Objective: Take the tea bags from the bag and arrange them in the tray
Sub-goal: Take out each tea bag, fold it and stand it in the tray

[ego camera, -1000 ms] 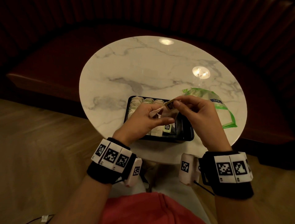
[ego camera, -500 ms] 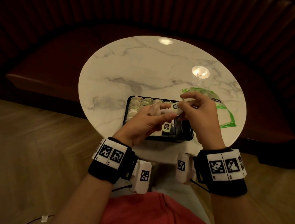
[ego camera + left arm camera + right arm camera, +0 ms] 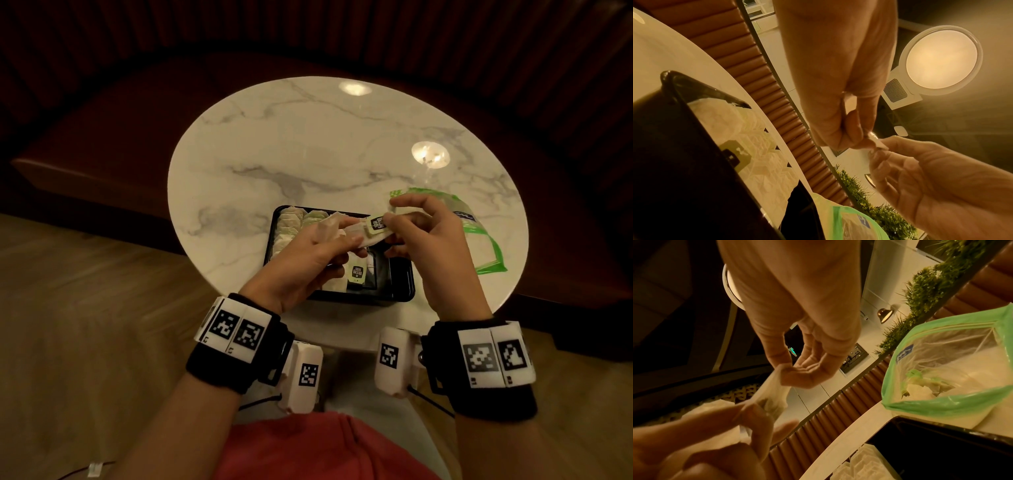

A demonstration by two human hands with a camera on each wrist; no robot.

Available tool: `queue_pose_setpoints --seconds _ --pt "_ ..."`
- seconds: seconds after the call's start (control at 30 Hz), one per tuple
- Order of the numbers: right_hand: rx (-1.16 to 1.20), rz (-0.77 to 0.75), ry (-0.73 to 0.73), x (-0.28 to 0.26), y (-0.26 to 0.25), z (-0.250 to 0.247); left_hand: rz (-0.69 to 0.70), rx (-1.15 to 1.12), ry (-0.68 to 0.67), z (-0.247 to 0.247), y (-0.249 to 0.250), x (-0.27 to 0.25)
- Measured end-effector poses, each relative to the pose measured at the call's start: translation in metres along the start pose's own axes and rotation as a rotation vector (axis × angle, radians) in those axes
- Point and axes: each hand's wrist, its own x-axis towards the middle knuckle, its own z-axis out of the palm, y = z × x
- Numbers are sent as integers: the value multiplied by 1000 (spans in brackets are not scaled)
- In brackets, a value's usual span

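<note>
While both hands worked above the tray, the job stood partway done, as the lines below set out:

Tray: the black tray [image 3: 400,294] sat on the marble worktop [image 3: 308,144] near its front edge, just in front of the person

Done so far: rows of pale tea bags [image 3: 291,222] already lay in the tray's left and far parts, and one green-tagged bag [image 3: 356,272] lay toward the front middle

Left to fill: the tray's right side showed bare black floor, so by this judgement there was room for more

Bag: the green-edged clear bag [image 3: 479,236] lay on the worktop just right of the tray, its mouth open toward the person; the right wrist view showed several tea bags [image 3: 925,387] inside it, so the emptying was not finished

Tea bag in hand: one tea bag [image 3: 356,236] with a green tag [image 3: 376,224] was held in the air over the tray, between the two hands, not yet laid down

Left hand: the left hand [image 3: 308,260] had its fingers [image 3: 346,226] curled and clamped on the paper pouch end

Right hand: the right hand [image 3: 428,240] pinched the tag end between thumb and fingers [image 3: 394,219], the rest of its fingers loosely bent

Step in hand: probably straightening or folding this bag and its tag before setting it in a row

Remaining: placing this bag, then the ones in the bag, likely into the bare right side
</note>
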Motion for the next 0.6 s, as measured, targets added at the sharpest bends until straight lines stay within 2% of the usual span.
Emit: queue_pose_setpoints --seconds 0.2,0.33,0.47,0.6 --pt "57 52 -50 1 4 -6 27 42 34 -3 0 -1" --pt "-2 25 -108 0 4 -10 30 86 21 -7 -4 1" --pt "-202 -81 -159 2 0 -15 18 146 62 -12 -9 4" --pt "-552 -149 -184 8 7 -19 -47 99 232 -19 -17 11"
